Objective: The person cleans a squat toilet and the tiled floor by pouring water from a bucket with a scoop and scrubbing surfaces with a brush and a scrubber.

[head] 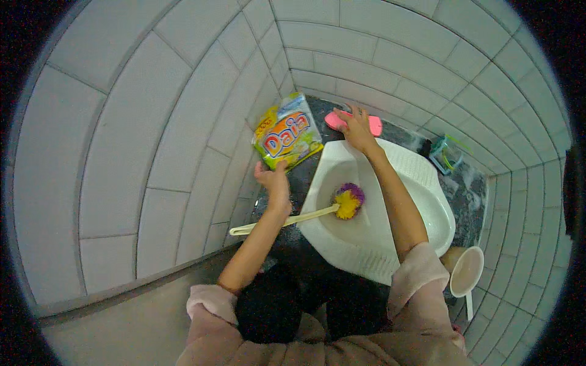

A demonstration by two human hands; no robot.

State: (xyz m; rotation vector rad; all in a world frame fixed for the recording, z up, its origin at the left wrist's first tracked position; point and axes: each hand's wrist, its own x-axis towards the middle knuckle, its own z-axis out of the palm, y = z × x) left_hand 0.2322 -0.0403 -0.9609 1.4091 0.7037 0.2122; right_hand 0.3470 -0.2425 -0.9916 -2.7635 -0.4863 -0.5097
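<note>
My left hand (274, 185) is at the lower edge of a yellow-green plastic packet of Daia detergent (288, 135), thumb against its bottom corner. Whether those fingers grip the packet cannot be made out. The packet leans by the left wall. My right hand (358, 130) has its fingers over a pink scrub brush (375, 125) on the dark floor behind the toilet; its underside is hidden. Under my forearms lies a toilet brush with a pale handle (311, 215) and a purple and yellow head (349, 201), its head resting in the white squat toilet (320, 228).
White tiled walls (128, 123) close in around the wet dark floor (467, 196). At the far right corner sits a small clear blue container (446, 154) with something green in it. A pale dipper (468, 272) is at the right, near my right elbow.
</note>
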